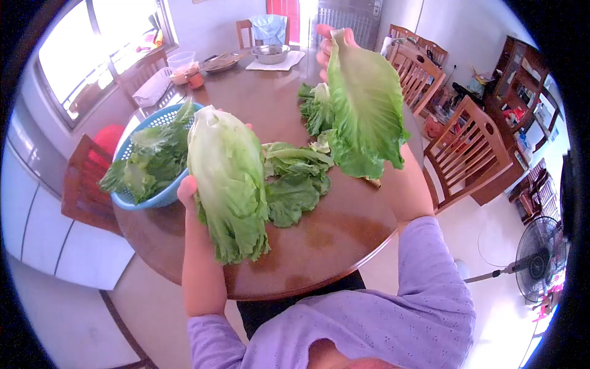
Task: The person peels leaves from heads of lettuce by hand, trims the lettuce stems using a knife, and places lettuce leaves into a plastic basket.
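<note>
My left hand point(188, 188) is wrapped round a large head of lettuce point(227, 178), its pale base up and its leafy end down over the table. Raised at the right, my right hand point(324, 48) pinches the pale stem end of a single lettuce leaf point(366, 101), which hangs down in front of my forearm. Between the two lie loose lettuce leaves point(295, 181) on the brown table point(289, 252), and a smaller green bunch point(317, 111) is partly hidden behind the raised leaf. More leaves point(157, 154) fill a blue basket point(165, 198) at the left.
A metal bowl point(271, 54) rests on a white cloth at the far side, near a brown plate point(220, 62) and an orange cup point(195, 80). Wooden chairs point(470, 147) surround the table. A black fan point(538, 263) stands at the right.
</note>
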Available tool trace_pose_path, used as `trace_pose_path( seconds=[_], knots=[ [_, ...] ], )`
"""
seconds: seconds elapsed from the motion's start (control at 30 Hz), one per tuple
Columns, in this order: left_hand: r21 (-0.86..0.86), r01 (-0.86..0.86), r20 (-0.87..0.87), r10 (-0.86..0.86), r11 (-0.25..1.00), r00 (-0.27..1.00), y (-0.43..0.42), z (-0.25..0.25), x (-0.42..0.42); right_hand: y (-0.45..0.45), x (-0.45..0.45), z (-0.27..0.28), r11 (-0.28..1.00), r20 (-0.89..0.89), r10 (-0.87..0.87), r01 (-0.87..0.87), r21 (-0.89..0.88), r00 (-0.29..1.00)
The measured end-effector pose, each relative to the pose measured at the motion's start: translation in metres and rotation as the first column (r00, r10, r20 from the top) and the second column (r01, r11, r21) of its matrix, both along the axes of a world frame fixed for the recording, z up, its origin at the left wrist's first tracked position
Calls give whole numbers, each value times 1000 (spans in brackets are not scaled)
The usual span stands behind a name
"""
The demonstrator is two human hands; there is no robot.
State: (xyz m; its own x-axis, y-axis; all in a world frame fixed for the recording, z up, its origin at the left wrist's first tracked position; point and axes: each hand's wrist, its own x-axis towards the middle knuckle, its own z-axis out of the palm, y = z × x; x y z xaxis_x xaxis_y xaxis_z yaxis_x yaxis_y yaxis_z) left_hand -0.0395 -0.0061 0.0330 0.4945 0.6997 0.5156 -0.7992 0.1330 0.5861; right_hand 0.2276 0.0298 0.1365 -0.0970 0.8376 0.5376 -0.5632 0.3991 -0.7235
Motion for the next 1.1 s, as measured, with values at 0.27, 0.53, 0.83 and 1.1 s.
trace_pose_path(
  seconds=[0.27, 0.53, 0.83, 1.1],
  knots=[
    [-27, -74, -43, 73, 997, 996, -3, 4, 2, 4, -1, 3, 1000, 70, 15, -14, -21, 997],
    [-282, -247, -405, 118, 927, 907, -5, 16, -2, 34, -36, 42, 928, 314, -291, 346, -136, 904],
    [-331, -103, -261, 13, 938, 965, 31, -10, 2, 137, -204, 76, 957, 105, -241, 218, 194, 965],
    [-147, -509, -215, 475, 848, 853, 36, -11, 6, 62, -175, 22, 946, 833, -295, 23, 322, 468]
  ],
)
